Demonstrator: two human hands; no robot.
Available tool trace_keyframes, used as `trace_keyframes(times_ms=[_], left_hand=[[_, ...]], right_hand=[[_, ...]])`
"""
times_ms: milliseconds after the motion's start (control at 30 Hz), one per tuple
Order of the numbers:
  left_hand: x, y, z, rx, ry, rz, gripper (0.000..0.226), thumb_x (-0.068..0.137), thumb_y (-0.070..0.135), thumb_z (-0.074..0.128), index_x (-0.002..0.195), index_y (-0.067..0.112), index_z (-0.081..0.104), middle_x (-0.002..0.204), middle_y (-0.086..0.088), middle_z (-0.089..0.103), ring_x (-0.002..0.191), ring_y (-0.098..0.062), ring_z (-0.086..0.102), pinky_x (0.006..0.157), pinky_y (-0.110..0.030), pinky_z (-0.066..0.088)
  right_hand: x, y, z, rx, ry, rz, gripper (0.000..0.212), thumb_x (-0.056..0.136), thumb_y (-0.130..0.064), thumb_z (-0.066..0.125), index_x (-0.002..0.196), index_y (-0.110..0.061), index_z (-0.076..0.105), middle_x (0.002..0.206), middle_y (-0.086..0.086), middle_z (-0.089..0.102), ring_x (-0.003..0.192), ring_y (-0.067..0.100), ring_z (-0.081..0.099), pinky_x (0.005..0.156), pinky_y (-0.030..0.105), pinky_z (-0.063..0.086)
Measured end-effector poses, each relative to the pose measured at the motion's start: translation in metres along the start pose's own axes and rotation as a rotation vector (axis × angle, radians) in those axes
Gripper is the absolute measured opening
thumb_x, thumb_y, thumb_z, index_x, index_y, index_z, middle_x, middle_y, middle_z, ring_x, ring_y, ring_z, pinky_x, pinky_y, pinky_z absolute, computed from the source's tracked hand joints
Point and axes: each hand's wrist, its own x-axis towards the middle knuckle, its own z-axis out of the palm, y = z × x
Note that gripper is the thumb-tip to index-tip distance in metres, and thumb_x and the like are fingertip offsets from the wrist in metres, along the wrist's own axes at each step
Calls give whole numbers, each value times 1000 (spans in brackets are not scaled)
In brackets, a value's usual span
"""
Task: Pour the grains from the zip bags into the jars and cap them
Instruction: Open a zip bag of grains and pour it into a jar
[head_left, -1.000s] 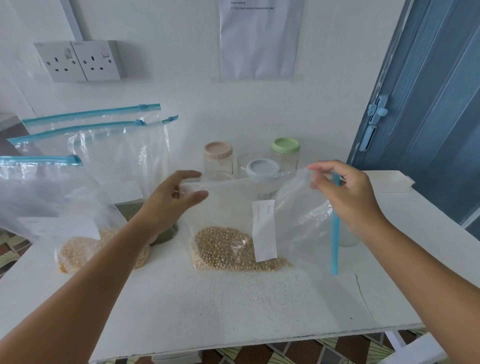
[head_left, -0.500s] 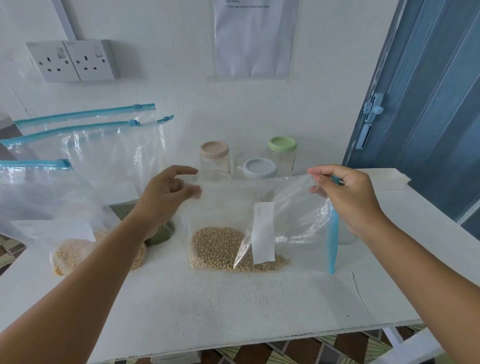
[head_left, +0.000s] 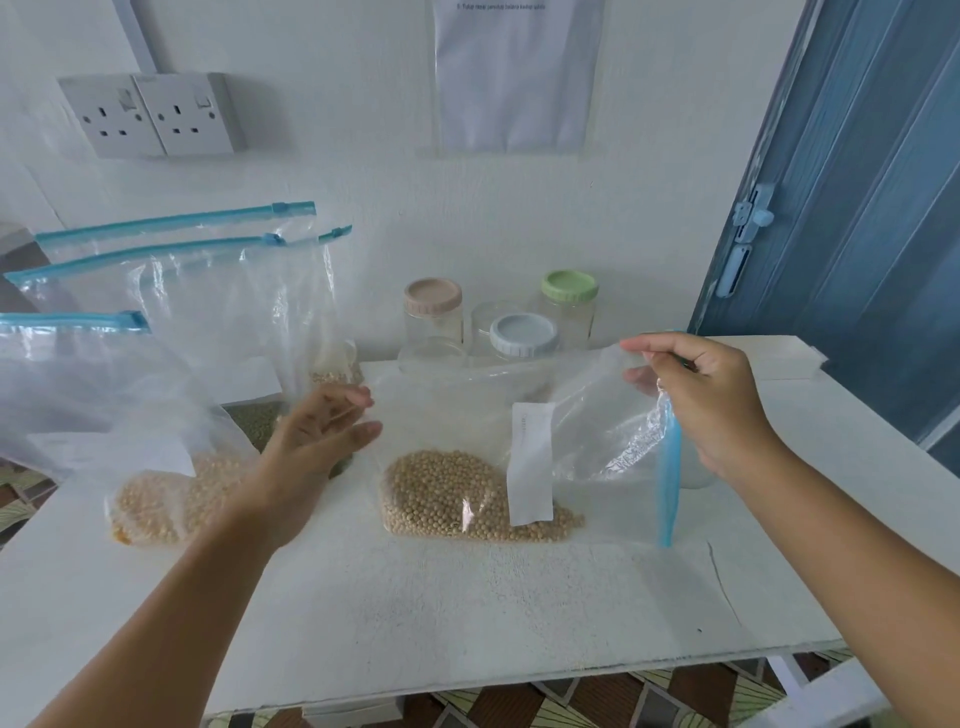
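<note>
Beside the zip bag (head_left: 519, 441) — left hand (head_left: 317, 441), now flatter, fingers straighter.

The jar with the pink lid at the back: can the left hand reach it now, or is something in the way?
Probably yes. The left hand is open and holds nothing, and the jar with the pink lid stands just beyond it. Only the raised edge of the soybean bag, held by the right hand, lies partly between.

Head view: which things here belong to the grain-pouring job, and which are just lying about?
Job:
- soybean bag, pinched by right hand; left hand open beside it
- other grain bags
- jars: pink lid, green lid, blue lid
- table

Lying about:
- wall sockets
- paper sheet
- blue door
</note>
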Motion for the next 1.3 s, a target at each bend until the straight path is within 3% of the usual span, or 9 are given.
trace_keyframes(times_ms=[100, 267, 367, 533, 767, 900, 1000, 1167, 1300], left_hand=[[-4, 3, -1, -82, -19, 43, 61, 58, 50, 99, 100, 24, 63, 141, -8, 62, 142, -24, 51, 116, -55, 37], [1, -1, 12, 219, -278, -117, 38, 85, 51, 82, 120, 37, 78, 156, 8, 51, 153, -6, 30, 128, -45, 19], [12, -4, 24, 97, -168, -134, 34, 84, 39, 79, 116, 25, 81, 128, 17, 72, 127, 6, 57, 124, -38, 29], [24, -20, 24, -90, 85, -73, 35, 74, 35, 87, 104, 17, 84, 119, -8, 77, 124, -26, 67, 118, -49, 43], [26, -29, 16, -113, 5, -70, 79, 43, 62, 100, 108, 21, 83, 127, -4, 75, 122, -17, 68, 107, -33, 46], [22, -34, 11, -84, -219, -188, 39, 77, 31, 88, 113, 19, 82, 141, 5, 66, 137, -3, 55, 116, -29, 38], [21, -40, 14, -101, -123, -161, 26, 88, 12, 68, 109, 17, 83, 134, -1, 71, 134, -12, 60, 115, -31, 43], [27, -30, 23, -157, 61, -82, 37, 66, 33, 92, 98, 15, 84, 115, -13, 78, 109, -24, 74, 103, -36, 57], [35, -15, 26, -186, 150, -47, 29, 65, 21, 89, 93, 14, 84, 100, -10, 80, 92, -19, 76, 85, -30, 64]], right_hand=[[0, 0, 0, 3, 18, 6, 36, 105, 0, 53, 98, -22, 81, 99, 15, 76, 84, 17, 77, 77, 16, 58], [-1, -3, 3, 9, 14, 0, 36, 105, 0, 53, 96, -21, 81, 96, 8, 77, 88, 19, 78, 86, 25, 61], [-4, -3, 3, 31, -15, -5, 34, 105, -3, 56, 98, -24, 81, 98, 1, 76, 95, 21, 77, 89, 24, 59], [-15, 2, -7, -115, -150, -33, 29, 101, -20, 68, 118, -43, 73, 123, -29, 68, 106, -4, 64, 99, 19, 50], [-26, 9, -15, -239, -216, 5, 33, 103, -13, 63, 113, -42, 76, 117, -28, 71, 110, 0, 65, 103, 25, 51], [-27, 13, -11, -213, -238, 28, 29, 105, -13, 61, 110, -35, 79, 115, -20, 75, 114, -2, 66, 107, 27, 48], [-27, 13, -4, -143, -219, 35, 30, 105, -7, 57, 110, -28, 78, 112, -16, 77, 113, 1, 69, 105, 22, 50], [-21, 7, -4, -21, -157, 15, 29, 105, -4, 57, 113, -21, 79, 117, -5, 77, 111, 19, 73, 102, 38, 55], [-17, -5, -3, 148, -127, 66, 24, 101, -3, 62, 119, -12, 75, 115, 0, 78, 103, 26, 77, 92, 34, 62]])
